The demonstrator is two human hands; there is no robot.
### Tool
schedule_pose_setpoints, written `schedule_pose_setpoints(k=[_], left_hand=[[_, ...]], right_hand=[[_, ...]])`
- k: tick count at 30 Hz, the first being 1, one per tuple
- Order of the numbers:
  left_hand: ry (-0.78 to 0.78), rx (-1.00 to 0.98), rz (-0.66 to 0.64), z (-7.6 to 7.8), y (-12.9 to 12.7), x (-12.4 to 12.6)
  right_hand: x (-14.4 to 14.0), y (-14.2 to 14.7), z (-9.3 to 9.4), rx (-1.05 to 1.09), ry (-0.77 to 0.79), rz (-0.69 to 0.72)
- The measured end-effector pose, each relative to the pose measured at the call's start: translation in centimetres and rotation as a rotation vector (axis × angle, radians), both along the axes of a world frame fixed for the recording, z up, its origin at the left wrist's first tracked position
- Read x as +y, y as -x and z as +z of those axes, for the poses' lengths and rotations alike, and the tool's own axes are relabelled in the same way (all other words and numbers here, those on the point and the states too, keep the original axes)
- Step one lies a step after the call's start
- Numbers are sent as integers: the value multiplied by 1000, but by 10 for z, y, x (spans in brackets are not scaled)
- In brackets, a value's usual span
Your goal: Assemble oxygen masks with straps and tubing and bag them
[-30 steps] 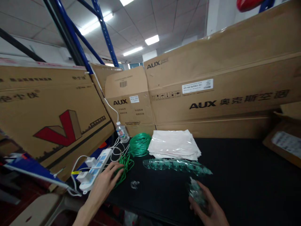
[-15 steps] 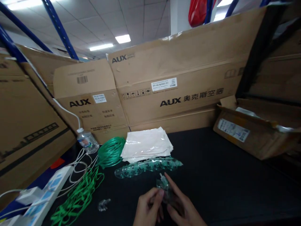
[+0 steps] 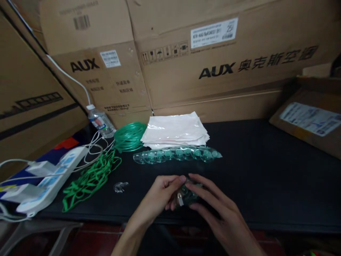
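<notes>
My left hand [image 3: 160,197] and my right hand [image 3: 218,209] meet over the front edge of the black table [image 3: 266,177]. Both close on one clear green plastic mask piece [image 3: 183,195] with a small silver clip showing between the fingers. Just beyond them lies a row of several stacked clear green masks [image 3: 177,154]. Behind that sits a pile of white plastic bags [image 3: 176,129]. A coil of green tubing [image 3: 129,136] and a loose bundle of green elastic straps [image 3: 90,177] lie to the left. A small clear plastic part [image 3: 120,186] rests alone near the straps.
Large AUX cardboard boxes [image 3: 226,64] wall the back of the table. A water bottle [image 3: 99,121] leans at the back left. A white power strip [image 3: 42,185] with plugs and white cables lies at the left edge. A flat labelled carton [image 3: 309,119] sits at the right.
My left hand left the green straps and joined my right hand on the mask piece. The camera view swung right and tilted down toward the table.
</notes>
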State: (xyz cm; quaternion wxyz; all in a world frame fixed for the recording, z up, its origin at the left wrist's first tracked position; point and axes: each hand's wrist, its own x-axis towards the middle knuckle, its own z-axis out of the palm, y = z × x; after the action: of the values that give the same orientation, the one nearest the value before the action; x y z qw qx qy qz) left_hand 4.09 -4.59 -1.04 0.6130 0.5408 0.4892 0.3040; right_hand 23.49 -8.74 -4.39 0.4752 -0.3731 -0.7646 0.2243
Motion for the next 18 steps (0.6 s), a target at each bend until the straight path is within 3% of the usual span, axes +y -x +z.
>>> schedule_pose_setpoints(k=[3, 7, 9, 18], left_hand=[[-59, 60, 17, 0, 2, 1], [-424, 65, 233, -3, 8, -8], [-525, 24, 247, -4, 11, -15], [-534, 74, 251, -3, 10, -25]], right_hand=[[8, 2, 4, -13, -14, -8], [17, 5, 13, 46, 18, -76], [18, 7, 17, 86, 82, -96], [15, 10, 19, 106, 232, -2]])
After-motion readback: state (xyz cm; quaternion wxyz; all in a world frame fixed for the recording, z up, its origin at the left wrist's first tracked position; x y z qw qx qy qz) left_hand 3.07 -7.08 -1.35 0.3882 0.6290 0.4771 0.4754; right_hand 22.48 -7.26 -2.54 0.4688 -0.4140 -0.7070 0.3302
